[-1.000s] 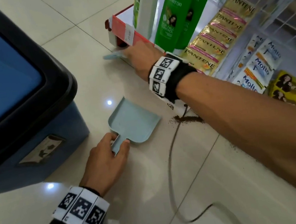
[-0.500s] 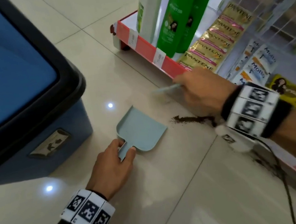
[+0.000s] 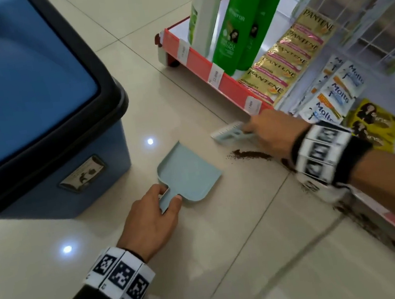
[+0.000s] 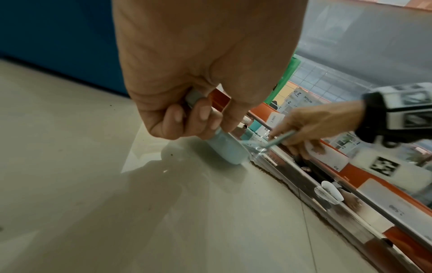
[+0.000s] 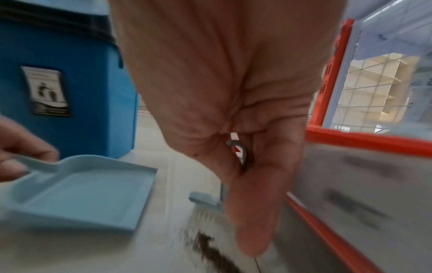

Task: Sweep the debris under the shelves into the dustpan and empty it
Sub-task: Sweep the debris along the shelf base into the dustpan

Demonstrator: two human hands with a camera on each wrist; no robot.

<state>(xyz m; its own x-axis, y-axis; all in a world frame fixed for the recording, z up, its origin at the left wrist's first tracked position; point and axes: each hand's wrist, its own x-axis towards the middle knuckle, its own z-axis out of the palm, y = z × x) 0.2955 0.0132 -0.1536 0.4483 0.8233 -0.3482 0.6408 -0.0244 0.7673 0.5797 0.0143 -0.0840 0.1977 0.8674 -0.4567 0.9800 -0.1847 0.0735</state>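
Our left hand (image 3: 150, 220) grips the handle of the pale blue plastic dustpan (image 3: 189, 173), flat on the tile floor (image 3: 233, 259) w/ its mouth facing the brown debris streak (image 3: 251, 154). Our right hand (image 3: 268, 131) pinches the small pale blue brush (image 3: 230, 133), just beyond the debris, near the red-edged shelf (image 3: 204, 66). Blue bin (image 3: 31, 110) stands left of the pan.

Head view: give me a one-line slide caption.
Left hand holds the dustpan flat on the floor while right hand works the brush beside brown debris.
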